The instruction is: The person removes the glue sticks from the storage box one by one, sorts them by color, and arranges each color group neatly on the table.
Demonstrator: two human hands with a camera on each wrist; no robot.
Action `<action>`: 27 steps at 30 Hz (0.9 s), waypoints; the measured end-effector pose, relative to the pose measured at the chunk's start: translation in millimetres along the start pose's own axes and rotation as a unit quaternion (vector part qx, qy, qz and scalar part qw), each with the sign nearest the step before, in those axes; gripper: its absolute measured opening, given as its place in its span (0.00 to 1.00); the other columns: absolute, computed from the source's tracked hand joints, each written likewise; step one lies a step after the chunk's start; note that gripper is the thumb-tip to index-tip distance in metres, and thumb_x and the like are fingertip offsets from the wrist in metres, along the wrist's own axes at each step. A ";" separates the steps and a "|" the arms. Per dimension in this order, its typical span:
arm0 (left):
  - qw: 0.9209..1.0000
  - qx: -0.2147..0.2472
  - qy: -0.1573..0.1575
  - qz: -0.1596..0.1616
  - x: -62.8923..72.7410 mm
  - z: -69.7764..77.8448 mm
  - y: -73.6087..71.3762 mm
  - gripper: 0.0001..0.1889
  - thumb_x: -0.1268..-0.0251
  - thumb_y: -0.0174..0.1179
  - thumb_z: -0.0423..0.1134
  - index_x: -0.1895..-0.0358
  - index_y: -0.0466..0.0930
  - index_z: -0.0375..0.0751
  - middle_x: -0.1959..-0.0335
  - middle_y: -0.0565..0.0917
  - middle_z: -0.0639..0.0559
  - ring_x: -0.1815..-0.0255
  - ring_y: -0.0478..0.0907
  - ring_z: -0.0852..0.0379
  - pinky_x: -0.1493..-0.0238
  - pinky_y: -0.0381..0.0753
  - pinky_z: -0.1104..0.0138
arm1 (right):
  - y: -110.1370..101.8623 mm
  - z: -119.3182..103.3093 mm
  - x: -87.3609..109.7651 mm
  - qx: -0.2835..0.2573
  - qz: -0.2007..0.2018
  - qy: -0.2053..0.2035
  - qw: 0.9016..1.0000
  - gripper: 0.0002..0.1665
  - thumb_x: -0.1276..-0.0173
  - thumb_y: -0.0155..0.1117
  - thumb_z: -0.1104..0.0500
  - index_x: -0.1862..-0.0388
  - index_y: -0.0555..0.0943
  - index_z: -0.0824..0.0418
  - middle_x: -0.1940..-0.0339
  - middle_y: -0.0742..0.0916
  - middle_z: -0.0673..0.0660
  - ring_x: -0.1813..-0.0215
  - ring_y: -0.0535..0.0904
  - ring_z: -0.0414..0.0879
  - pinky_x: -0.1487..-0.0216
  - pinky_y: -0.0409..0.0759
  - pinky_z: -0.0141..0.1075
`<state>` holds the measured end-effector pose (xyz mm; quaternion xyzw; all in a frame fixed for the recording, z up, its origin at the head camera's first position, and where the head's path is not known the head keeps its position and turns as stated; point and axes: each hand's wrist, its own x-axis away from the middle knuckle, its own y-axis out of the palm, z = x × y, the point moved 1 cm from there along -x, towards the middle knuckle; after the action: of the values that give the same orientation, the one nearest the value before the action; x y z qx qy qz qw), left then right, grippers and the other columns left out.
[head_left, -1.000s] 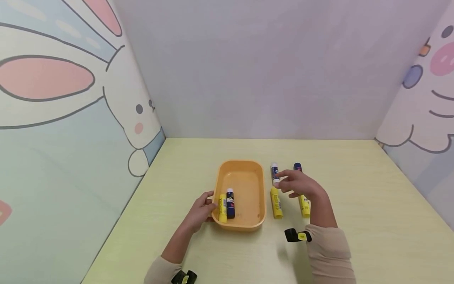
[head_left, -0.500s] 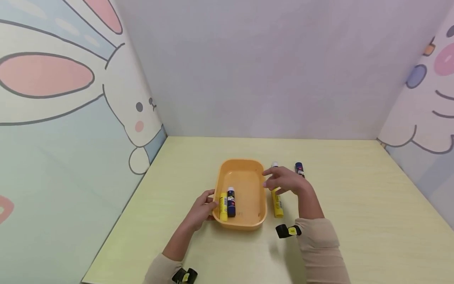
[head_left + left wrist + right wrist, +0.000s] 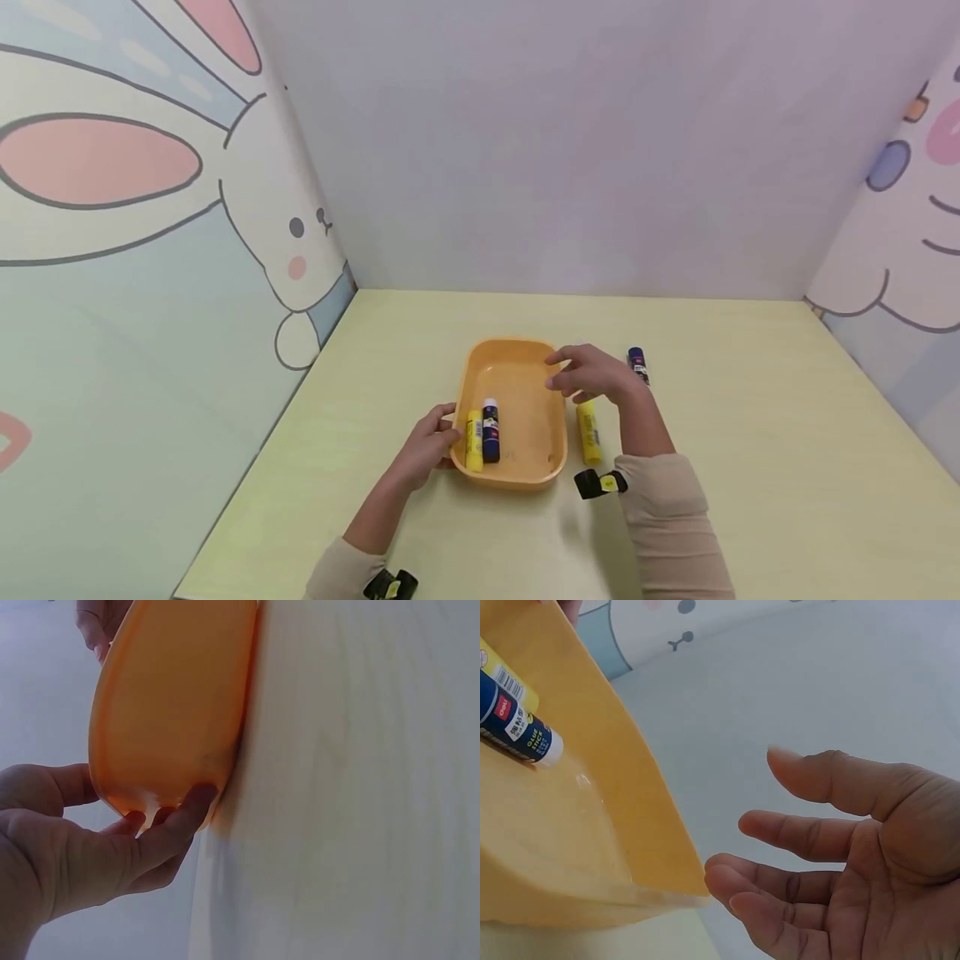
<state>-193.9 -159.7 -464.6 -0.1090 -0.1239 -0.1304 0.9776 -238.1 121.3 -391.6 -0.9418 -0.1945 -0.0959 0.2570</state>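
My left hand [image 3: 426, 450] grips the left side of an orange plastic tray [image 3: 528, 417], its thumb at the rim and its fingers against the outer wall. In the tray's near left part lie a yellow glue stick [image 3: 474, 440] and a dark blue glue stick [image 3: 491, 431] with a white cap, side by side. Over the tray's far right rim hovers my right hand [image 3: 596, 372], fingers apart and loosely bent. Nothing is between them in the right wrist view, where the palm [image 3: 900, 877] shows beside the tray's wall.
Right of the tray lies another yellow glue stick [image 3: 588, 433], partly covered by the right hand. Farther right is a dark blue glue stick [image 3: 638, 365], its lower end behind the forearm. Painted walls [image 3: 540, 167] enclose the pale wooden table [image 3: 787, 433] at the back and sides.
My right hand has moved left, from above the loose glue sticks to the tray's right rim, and now covers some of them. The left hand has kept its hold on the tray.
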 end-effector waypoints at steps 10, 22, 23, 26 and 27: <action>1.000 0.002 -0.003 0.000 0.2 -0.6 1.7 0.26 0.34 0.49 0.32 0.32 0.58 0.37 0.54 0.71 0.38 0.62 0.77 0.48 0.68 0.82 0.57 | 22.4 -3.8 -26.3 -0.020 -0.047 0.022 0.998 0.31 0.40 0.66 0.59 0.39 0.70 0.67 0.55 0.80 0.58 0.58 0.79 0.53 0.61 0.81 0.42; 1.000 -0.001 0.002 0.003 -0.2 0.5 0.0 0.27 0.35 0.49 0.32 0.32 0.58 0.35 0.55 0.70 0.38 0.62 0.77 0.48 0.69 0.82 0.58 | 40.5 -1.5 -49.4 -0.054 -0.093 0.076 0.991 0.29 0.40 0.67 0.58 0.42 0.71 0.69 0.53 0.80 0.66 0.54 0.79 0.59 0.60 0.81 0.46; 1.000 -0.001 0.003 0.003 -0.3 0.2 -0.2 0.27 0.35 0.49 0.32 0.32 0.58 0.35 0.55 0.71 0.38 0.62 0.77 0.48 0.69 0.82 0.58 | 42.2 -0.7 -50.8 -0.051 -0.094 0.078 0.991 0.28 0.40 0.67 0.58 0.43 0.72 0.69 0.54 0.80 0.66 0.55 0.80 0.59 0.61 0.81 0.46; 1.000 -0.002 0.001 0.002 -0.2 0.3 -0.7 0.27 0.36 0.49 0.32 0.33 0.58 0.35 0.54 0.71 0.38 0.62 0.77 0.48 0.69 0.82 0.58 | 47.2 1.4 -54.9 -0.041 -0.096 0.083 0.991 0.26 0.40 0.67 0.56 0.46 0.75 0.67 0.56 0.81 0.65 0.59 0.81 0.56 0.63 0.82 0.44; 1.000 -0.003 0.000 0.002 -0.1 0.5 -0.7 0.27 0.36 0.49 0.32 0.33 0.58 0.35 0.54 0.71 0.38 0.62 0.77 0.48 0.69 0.82 0.58 | 48.6 1.8 -56.0 -0.041 -0.099 0.087 0.990 0.25 0.40 0.67 0.56 0.47 0.75 0.66 0.57 0.82 0.65 0.59 0.82 0.56 0.63 0.82 0.44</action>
<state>-194.2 -160.3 -464.1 -0.1118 -0.1229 -0.1286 0.9777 -268.5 66.0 -430.6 -0.9158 -0.2593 -0.2104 0.2232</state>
